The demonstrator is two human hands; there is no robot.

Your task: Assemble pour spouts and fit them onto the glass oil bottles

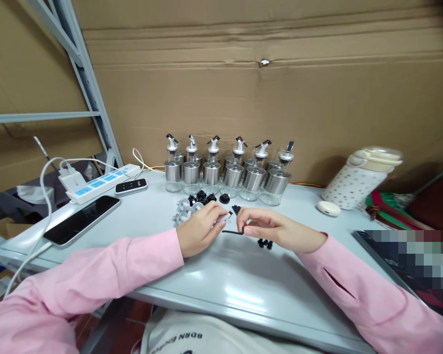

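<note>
My left hand point(200, 230) is closed at the fingertips around a small white plastic cap point(226, 217), mostly covered by the fingers. Pinched between thumb and forefinger of my right hand point(275, 228) is a thin black lever point(232, 232), bent at its end and pointing left. Behind the right fingertips lie more black levers point(236, 210). Several white caps point(184, 215) sit just beyond my left hand, partly hidden by it. Black stoppers point(202, 197) are grouped behind those caps, with a single black stopper point(224, 198) to their right. Small black pieces point(266, 244) rest under my right hand.
Rows of glass-and-steel dispenser bottles point(234, 174) with pour spouts stand toward the cardboard wall point(243, 98). At left are a phone point(83, 220), a power strip point(105, 183), cables and a small black device point(131, 186). A dotted flask point(358, 179) and round white case point(328, 208) stand right.
</note>
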